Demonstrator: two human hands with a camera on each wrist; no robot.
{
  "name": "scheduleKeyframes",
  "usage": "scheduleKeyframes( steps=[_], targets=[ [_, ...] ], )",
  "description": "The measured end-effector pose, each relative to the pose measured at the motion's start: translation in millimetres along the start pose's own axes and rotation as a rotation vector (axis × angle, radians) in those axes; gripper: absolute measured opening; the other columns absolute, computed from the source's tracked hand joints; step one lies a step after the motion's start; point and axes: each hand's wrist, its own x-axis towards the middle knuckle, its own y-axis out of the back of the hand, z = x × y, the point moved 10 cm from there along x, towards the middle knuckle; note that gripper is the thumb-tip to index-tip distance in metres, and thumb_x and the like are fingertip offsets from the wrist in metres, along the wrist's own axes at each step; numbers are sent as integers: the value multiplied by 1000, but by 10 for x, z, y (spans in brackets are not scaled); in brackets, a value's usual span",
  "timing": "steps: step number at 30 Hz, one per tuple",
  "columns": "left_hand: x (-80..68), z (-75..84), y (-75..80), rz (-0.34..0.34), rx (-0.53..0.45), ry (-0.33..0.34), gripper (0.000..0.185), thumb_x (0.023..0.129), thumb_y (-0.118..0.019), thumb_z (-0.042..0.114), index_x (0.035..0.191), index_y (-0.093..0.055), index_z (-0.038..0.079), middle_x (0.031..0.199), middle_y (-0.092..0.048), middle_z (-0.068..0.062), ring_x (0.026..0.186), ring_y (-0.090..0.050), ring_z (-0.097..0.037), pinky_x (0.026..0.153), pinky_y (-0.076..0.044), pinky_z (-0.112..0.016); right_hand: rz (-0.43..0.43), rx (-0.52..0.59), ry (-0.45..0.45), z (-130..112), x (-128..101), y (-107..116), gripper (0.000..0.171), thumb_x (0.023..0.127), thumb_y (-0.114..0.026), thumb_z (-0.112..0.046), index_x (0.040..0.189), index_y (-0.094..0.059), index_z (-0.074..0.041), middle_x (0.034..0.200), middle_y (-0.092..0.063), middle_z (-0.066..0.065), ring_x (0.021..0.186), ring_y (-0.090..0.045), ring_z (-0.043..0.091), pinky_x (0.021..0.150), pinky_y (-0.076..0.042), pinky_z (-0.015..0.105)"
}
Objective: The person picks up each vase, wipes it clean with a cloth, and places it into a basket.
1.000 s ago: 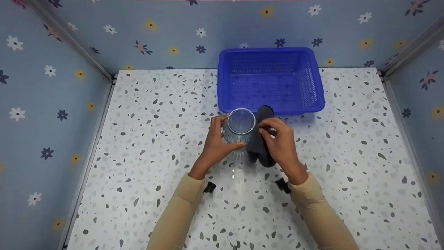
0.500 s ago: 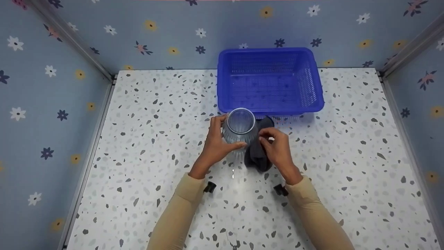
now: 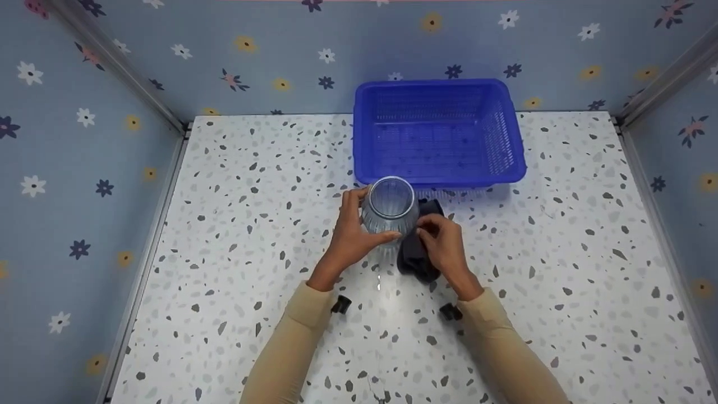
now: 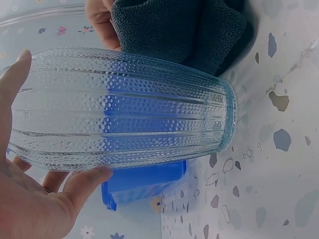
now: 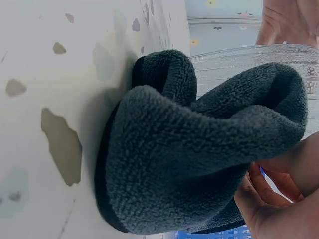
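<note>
A clear glass vase [image 3: 388, 223] with ribs and a dotted texture stands upright on the table, its round mouth facing up in the head view. My left hand [image 3: 353, 233] grips its upper left side, thumb at the front and fingers round the back. On the vase's right side my right hand [image 3: 446, 241] pinches a bunched dark grey cloth [image 3: 415, 255]. In the left wrist view the cloth [image 4: 159, 30] lies along the glass. Loose folds of the fuzzy cloth [image 5: 169, 164] hang down by the table in the right wrist view and hide part of the vase.
Just behind the vase stands a blue plastic basket [image 3: 440, 182] with slotted walls. Flower-patterned panels [image 3: 280, 56] enclose the back and both sides of the speckled white table [image 3: 235, 224].
My right hand has slid down the vase's right side toward me, drawing the cloth with it, and the cloth is more bunched. My left hand and the vase stay in place.
</note>
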Motion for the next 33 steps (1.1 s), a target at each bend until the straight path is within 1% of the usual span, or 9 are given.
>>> scheduleKeyframes(
  steps=[4, 6, 10, 14, 17, 20, 24, 27, 33],
  targets=[
    [-12, 2, -8, 2, -2, -6, 94, 75, -99, 31, 147, -43, 11, 141, -45, -11, 133, -48, -27, 105, -52, -52, 40, 41, 1, -105, 3, 109, 10, 92, -72, 13, 97, -75, 5, 96, -75, 19, 92, -73, 33, 81, -58, 35],
    [-12, 14, -4, 8, 3, -17, 94, 74, -99, 30, 147, -43, 9, 140, -45, -12, 132, -48, -28, 105, -50, -54, 55, 88, 4, -196, 17, 176, 10, 92, -72, 14, 97, -75, 6, 97, -75, 20, 95, -73, 34, 82, -59, 32],
    [-9, 34, 1, 15, 5, -28, 96, 73, -100, 28, 147, -43, 6, 141, -45, -15, 131, -48, -30, 105, -50, -57, 83, 169, 15, -388, 48, 304, 10, 93, -71, 14, 99, -75, 7, 98, -74, 20, 97, -72, 34, 80, -58, 21],
    [-1, 37, -4, 12, -18, -21, 95, 73, -100, 27, 145, -43, 5, 143, -44, -16, 132, -48, -30, 104, -51, -58, 106, 173, 54, -592, 91, 397, 10, 93, -72, 12, 100, -76, 6, 98, -74, 19, 96, -72, 33, 79, -56, 18],
    [3, 34, -9, 9, -33, -19, 94, 73, -100, 25, 144, -43, 3, 144, -44, -16, 133, -48, -31, 105, -51, -60, 102, 137, 85, -730, 129, 429, 8, 94, -74, 9, 100, -76, 4, 98, -74, 18, 98, -72, 32, 81, -57, 21],
    [6, 29, -15, 7, -27, -18, 93, 73, -100, 24, 144, -43, 3, 145, -43, -14, 135, -48, -31, 106, -52, -57, 86, 92, 92, -811, 156, 441, 8, 94, -75, 5, 101, -77, 3, 99, -74, 17, 100, -73, 30, 84, -60, 27],
    [10, 35, -15, 7, -30, -28, 91, 74, -99, 22, 142, -43, 0, 144, -43, -15, 135, -48, -31, 105, -52, -56, 44, 80, 79, -848, 164, 436, 12, 93, -76, 6, 105, -78, 4, 103, -74, 19, 101, -74, 33, 88, -62, 38],
    [14, 32, -12, 10, -22, -31, 90, 74, -99, 22, 142, -43, 0, 144, -43, -16, 135, -48, -32, 105, -52, -56, 11, 78, 69, -857, 162, 425, 16, 93, -76, 8, 109, -78, 5, 107, -73, 20, 102, -73, 34, 89, -62, 43],
    [12, 17, -11, 7, 4, -16, 91, 75, -99, 26, 145, -43, 6, 143, -43, -15, 136, -48, -29, 105, -52, -51, -18, 45, 58, -857, 176, 406, 16, 93, -75, 8, 109, -77, 5, 108, -72, 21, 104, -73, 35, 88, -63, 46]
  ],
)
